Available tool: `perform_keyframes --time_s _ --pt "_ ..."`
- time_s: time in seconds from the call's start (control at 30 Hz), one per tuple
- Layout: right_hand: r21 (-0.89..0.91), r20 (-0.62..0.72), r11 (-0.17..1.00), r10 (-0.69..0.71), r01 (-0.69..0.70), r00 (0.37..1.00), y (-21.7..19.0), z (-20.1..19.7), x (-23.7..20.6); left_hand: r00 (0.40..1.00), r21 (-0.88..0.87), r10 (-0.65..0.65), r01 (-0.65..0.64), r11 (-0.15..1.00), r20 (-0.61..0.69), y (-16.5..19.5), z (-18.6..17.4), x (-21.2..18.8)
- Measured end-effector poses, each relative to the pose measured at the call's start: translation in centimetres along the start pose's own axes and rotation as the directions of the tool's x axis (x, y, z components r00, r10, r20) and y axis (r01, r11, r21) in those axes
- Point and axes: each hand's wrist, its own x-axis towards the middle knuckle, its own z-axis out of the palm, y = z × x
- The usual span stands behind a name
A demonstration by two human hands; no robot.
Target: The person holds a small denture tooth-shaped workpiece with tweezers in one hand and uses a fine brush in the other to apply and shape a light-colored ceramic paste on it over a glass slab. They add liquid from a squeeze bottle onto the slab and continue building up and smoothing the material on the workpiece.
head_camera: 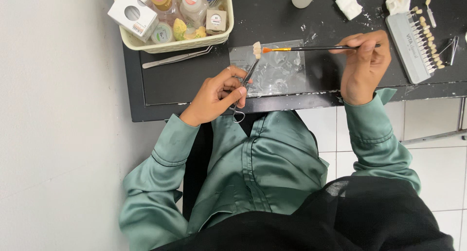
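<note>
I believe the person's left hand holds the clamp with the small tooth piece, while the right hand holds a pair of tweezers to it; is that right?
Not quite. In the head view the right hand holds a thin brush, orange tip at the tooth piece, not tweezers. The left hand does hold the clamp.

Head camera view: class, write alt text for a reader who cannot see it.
The left hand holds metal forceps gripping a small tooth piece, while the right hand touches a fine brush to it above a black table.

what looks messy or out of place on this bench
White smears and flecks dirty the black tabletop above the smeared glass slab, and two crumpled tissues lie near the shade guide. Nothing looks broken.
</note>
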Motion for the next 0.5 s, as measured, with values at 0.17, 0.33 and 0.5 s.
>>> perform_keyframes --time_s 0.17,0.33,0.5 --pt "-0.026 0.043 1.000 -0.014 0.015 0.999 -0.40 0.39 0.22 1.000 0.004 0.013 -0.013 1.000 0.006 -0.14 0.03 -0.01" --pt "-0.037 0.051 0.999 -0.004 0.006 0.999 -0.52 0.64 0.28 1.000 0.010 0.016 -0.016 1.000 0.007 -0.34 -0.03 0.01" --pt "-0.043 0.051 0.999 0.007 -0.005 0.999 -0.70 0.72 0.33 1.000 0.018 0.013 -0.013 1.000 0.004 -0.30 -0.02 0.04"
